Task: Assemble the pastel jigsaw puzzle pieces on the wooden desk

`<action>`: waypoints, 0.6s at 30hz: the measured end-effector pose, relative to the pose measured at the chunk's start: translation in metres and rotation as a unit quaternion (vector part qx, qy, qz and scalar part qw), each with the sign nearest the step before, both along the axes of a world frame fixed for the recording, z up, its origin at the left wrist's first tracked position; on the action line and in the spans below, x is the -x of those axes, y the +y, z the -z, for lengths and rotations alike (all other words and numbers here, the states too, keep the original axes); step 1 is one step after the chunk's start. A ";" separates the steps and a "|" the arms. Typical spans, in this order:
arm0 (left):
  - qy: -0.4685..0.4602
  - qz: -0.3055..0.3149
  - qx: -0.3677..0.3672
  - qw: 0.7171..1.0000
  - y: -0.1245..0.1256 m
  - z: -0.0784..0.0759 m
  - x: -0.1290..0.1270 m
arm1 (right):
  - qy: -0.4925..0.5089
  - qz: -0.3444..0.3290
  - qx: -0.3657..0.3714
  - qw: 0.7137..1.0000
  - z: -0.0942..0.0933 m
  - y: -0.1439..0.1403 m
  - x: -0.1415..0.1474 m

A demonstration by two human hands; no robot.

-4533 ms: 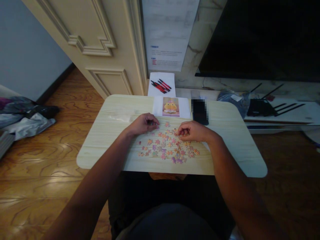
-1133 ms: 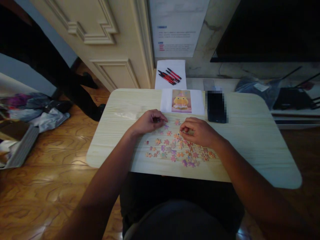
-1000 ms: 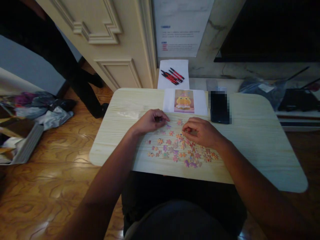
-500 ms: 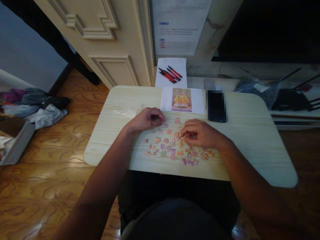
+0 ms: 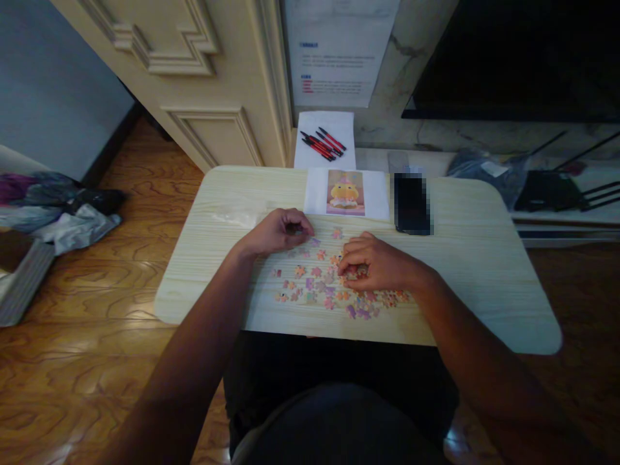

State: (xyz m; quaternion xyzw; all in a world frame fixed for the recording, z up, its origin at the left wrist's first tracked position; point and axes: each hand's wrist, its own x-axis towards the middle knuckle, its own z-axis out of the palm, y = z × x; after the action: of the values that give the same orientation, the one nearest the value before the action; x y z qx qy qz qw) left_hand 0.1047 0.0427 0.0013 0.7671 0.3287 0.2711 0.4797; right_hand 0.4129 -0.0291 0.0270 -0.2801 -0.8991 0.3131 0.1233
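Many small jigsaw puzzle pieces (image 5: pixel 329 302) in orange, pink and purple lie loose on the pale wood-grain table (image 5: pixel 484 284). My left hand (image 5: pixel 285 230) rests at the upper left of the spread, fingers curled together beside a purple piece (image 5: pixel 314 242); whatever is between its fingertips is hidden. Over the right part of the pieces, my right hand (image 5: pixel 371 261) is bent down with thumb and fingers closing at an orange puzzle piece, and its palm covers several others. Beyond the hands lies a paper with a printed picture (image 5: pixel 345 194) of a yellow cartoon figure.
A black phone (image 5: pixel 411 203) lies at the table's back right. Clear plastic wrapping (image 5: pixel 237 214) is left of my left hand. Red-and-black pens (image 5: pixel 323 143) lie on white paper behind the table. Plastic bags (image 5: pixel 87 226) are on the floor at left.
The whole view has shifted slightly left. My right hand has moved slightly and lowered its fingers over the pieces; my left hand keeps nearly the same place and pose.
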 end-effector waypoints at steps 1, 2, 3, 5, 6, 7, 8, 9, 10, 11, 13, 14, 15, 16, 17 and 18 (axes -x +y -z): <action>-0.002 -0.001 0.000 1.000 0.000 0.000 0.000 | -0.006 -0.001 0.000 1.000 0.000 0.000 0.001; -0.002 -0.002 -0.001 1.000 0.000 0.000 0.000 | -0.010 -0.002 -0.001 1.000 -0.001 0.000 0.001; -0.002 -0.001 -0.002 1.000 0.000 0.000 0.000 | -0.013 -0.004 -0.002 1.000 -0.002 0.000 0.002; -0.002 -0.002 -0.003 1.000 0.000 -0.001 0.000 | -0.017 -0.008 -0.003 1.000 -0.003 0.000 0.003; -0.001 -0.002 -0.002 1.000 0.000 -0.001 -0.001 | -0.019 -0.010 -0.001 1.000 -0.004 0.000 0.004; 0.000 -0.003 -0.001 1.000 0.000 -0.001 -0.001 | -0.022 -0.010 0.002 1.000 -0.005 0.000 0.004; 0.000 -0.005 0.001 1.000 0.000 -0.001 -0.001 | -0.026 -0.009 0.006 1.000 -0.005 -0.001 0.005; -0.001 -0.007 0.003 1.000 0.000 -0.001 -0.001 | -0.028 -0.007 0.009 1.000 -0.006 -0.001 0.005; -0.002 -0.008 0.005 1.000 -0.001 -0.001 -0.001 | -0.029 -0.004 0.012 0.999 -0.006 -0.002 0.006; -0.003 -0.010 0.008 1.000 -0.001 -0.001 -0.002 | -0.028 -0.002 0.014 0.999 -0.007 -0.002 0.006; -0.009 -0.014 0.011 1.000 -0.001 0.000 -0.002 | -0.024 0.004 0.016 1.000 -0.007 -0.002 0.007; -0.012 -0.017 0.013 1.000 -0.001 0.001 -0.003 | -0.021 0.007 0.018 1.000 -0.007 -0.002 0.007; -0.016 -0.021 0.014 1.000 -0.002 0.002 -0.003 | -0.015 0.012 0.019 1.000 -0.006 -0.002 0.006; -0.018 -0.025 0.013 0.999 -0.002 0.003 -0.004 | -0.008 0.018 0.019 1.000 -0.006 -0.001 0.006; -0.019 -0.029 0.010 0.999 -0.003 0.003 -0.004 | -0.001 0.025 0.018 1.000 -0.005 -0.001 0.005; -0.019 -0.034 0.007 0.999 -0.004 0.003 -0.005 | 0.006 0.034 0.015 0.999 -0.004 0.001 0.003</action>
State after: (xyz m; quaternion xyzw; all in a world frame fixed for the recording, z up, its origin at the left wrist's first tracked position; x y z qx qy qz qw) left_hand 0.1101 0.0389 -0.0021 0.7469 0.3471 0.2991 0.4818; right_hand 0.4096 -0.0286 0.0312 -0.3102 -0.8834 0.3241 0.1351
